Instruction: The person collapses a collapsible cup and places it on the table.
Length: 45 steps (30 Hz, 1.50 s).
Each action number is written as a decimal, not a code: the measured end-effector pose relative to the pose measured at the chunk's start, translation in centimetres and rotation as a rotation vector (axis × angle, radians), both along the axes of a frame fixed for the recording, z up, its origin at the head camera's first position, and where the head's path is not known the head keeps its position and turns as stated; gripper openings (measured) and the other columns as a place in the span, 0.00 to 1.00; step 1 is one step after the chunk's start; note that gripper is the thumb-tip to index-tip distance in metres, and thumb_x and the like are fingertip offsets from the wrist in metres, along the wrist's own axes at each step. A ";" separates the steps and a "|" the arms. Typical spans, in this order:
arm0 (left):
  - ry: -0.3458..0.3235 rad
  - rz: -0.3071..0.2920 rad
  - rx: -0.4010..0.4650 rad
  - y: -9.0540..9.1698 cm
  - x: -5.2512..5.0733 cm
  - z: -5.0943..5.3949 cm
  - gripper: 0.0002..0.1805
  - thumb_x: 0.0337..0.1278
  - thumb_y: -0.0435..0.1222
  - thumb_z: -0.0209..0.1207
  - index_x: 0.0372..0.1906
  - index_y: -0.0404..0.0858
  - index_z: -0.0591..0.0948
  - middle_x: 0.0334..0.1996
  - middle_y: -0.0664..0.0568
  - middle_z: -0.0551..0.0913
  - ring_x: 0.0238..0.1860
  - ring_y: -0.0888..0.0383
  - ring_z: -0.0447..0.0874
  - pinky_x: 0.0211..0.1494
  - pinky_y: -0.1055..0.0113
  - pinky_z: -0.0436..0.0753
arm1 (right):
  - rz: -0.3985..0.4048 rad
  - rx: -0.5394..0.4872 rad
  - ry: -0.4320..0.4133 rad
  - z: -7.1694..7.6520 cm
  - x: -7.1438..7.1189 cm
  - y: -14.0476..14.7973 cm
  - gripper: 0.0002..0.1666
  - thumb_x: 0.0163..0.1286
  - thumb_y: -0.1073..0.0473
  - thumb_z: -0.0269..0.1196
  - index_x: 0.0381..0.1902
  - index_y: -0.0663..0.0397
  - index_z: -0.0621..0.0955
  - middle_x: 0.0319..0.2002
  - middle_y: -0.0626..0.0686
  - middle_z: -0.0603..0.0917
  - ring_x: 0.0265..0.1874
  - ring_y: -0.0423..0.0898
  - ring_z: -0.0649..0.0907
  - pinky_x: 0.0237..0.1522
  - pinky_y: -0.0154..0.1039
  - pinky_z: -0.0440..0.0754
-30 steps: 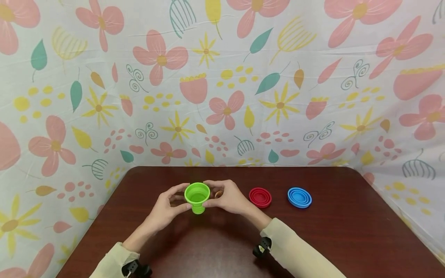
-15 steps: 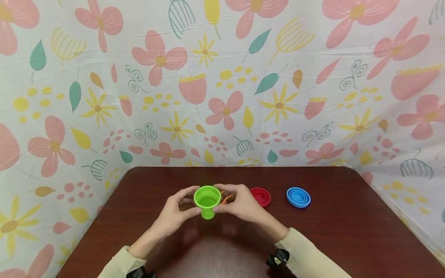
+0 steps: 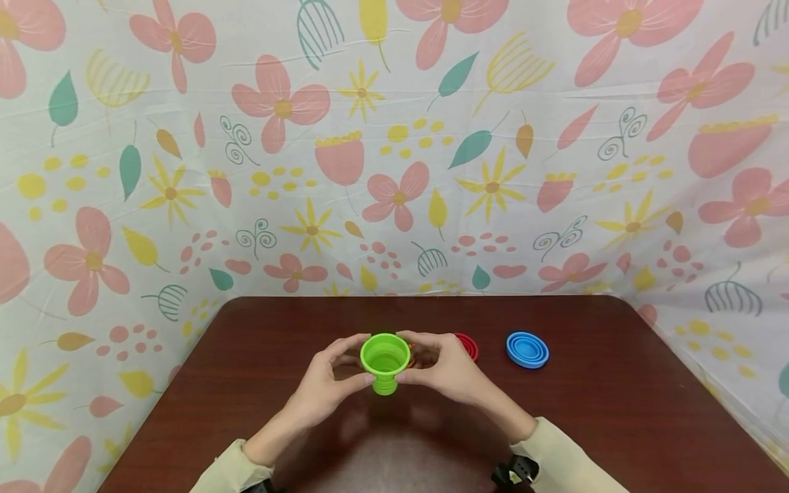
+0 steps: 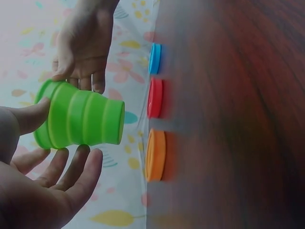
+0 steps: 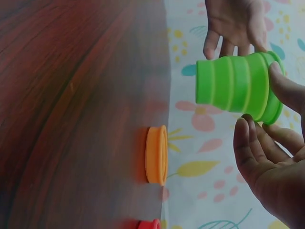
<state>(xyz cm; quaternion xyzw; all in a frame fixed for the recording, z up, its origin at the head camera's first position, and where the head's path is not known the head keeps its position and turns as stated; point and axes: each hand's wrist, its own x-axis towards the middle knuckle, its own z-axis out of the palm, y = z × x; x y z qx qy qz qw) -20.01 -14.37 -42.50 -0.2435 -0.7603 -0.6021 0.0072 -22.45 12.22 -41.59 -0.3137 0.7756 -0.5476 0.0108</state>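
A green collapsible cup (image 3: pixel 385 356), pulled out to full height, is held above the table between both hands, its mouth facing up. My left hand (image 3: pixel 323 383) grips its left side near the rim, with the thumb at the front and the fingers behind. On the opposite side my right hand (image 3: pixel 453 366) pinches the rim the same way. The left wrist view shows the cup's stepped rings (image 4: pixel 86 117) and its narrow base, clear of the tabletop.
Behind the hands on the brown table (image 3: pixel 585 424) lie a flattened orange cup (image 4: pixel 156 155), mostly hidden in the head view, a flattened red cup (image 3: pixel 468 346), partly covered by the right hand, and a flattened blue cup (image 3: pixel 527 350). A flowered cloth (image 3: pixel 394 137) hangs behind.
Both hands have moved right and slightly nearer with the green cup between them. The right hand now covers part of the red cup. The flattened cups have stayed put.
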 end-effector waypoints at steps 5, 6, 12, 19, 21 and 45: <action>-0.014 -0.012 -0.006 0.7 0.2 -0.3 0.34 0.64 0.31 0.72 0.74 0.37 0.75 0.61 0.42 0.79 0.54 0.43 0.83 0.52 0.60 0.87 | 0.016 -0.014 -0.006 -0.1 0.4 0.7 0.35 0.64 0.59 0.79 0.68 0.51 0.82 0.46 0.53 0.90 0.39 0.53 0.88 0.41 0.46 0.90; -0.017 -0.017 -0.006 0.9 0.2 -0.3 0.34 0.64 0.31 0.72 0.74 0.37 0.75 0.60 0.42 0.79 0.54 0.43 0.83 0.52 0.59 0.87 | 0.015 -0.015 -0.004 -0.2 0.5 0.9 0.35 0.64 0.59 0.79 0.69 0.52 0.82 0.46 0.53 0.90 0.39 0.53 0.88 0.41 0.46 0.90; 0.018 -0.041 -0.013 1.7 0.3 -0.1 0.34 0.64 0.32 0.72 0.74 0.39 0.76 0.60 0.44 0.79 0.53 0.46 0.84 0.54 0.56 0.86 | -0.014 -0.032 0.025 -0.1 1.1 1.7 0.39 0.62 0.62 0.80 0.70 0.59 0.80 0.46 0.55 0.90 0.41 0.51 0.89 0.42 0.45 0.91; 0.058 -0.067 -0.007 2.6 0.4 -0.1 0.34 0.64 0.32 0.72 0.74 0.40 0.76 0.59 0.44 0.79 0.53 0.47 0.85 0.54 0.57 0.87 | -0.053 -0.024 0.033 0.0 1.6 2.8 0.39 0.61 0.61 0.80 0.70 0.56 0.81 0.49 0.53 0.88 0.44 0.51 0.88 0.45 0.44 0.90; 0.063 -0.066 -0.008 2.8 0.4 -0.1 0.35 0.64 0.32 0.72 0.74 0.41 0.76 0.58 0.45 0.79 0.53 0.48 0.84 0.53 0.59 0.87 | -0.055 -0.026 0.030 0.0 1.8 3.0 0.39 0.61 0.61 0.80 0.69 0.56 0.81 0.50 0.53 0.88 0.44 0.51 0.88 0.44 0.45 0.90; 0.054 -0.129 0.034 4.0 0.7 0.6 0.37 0.60 0.31 0.75 0.74 0.46 0.77 0.63 0.50 0.77 0.50 0.50 0.86 0.55 0.57 0.87 | -0.084 -0.033 -0.046 0.3 2.5 4.5 0.33 0.66 0.59 0.77 0.68 0.57 0.82 0.54 0.54 0.88 0.45 0.54 0.86 0.50 0.44 0.88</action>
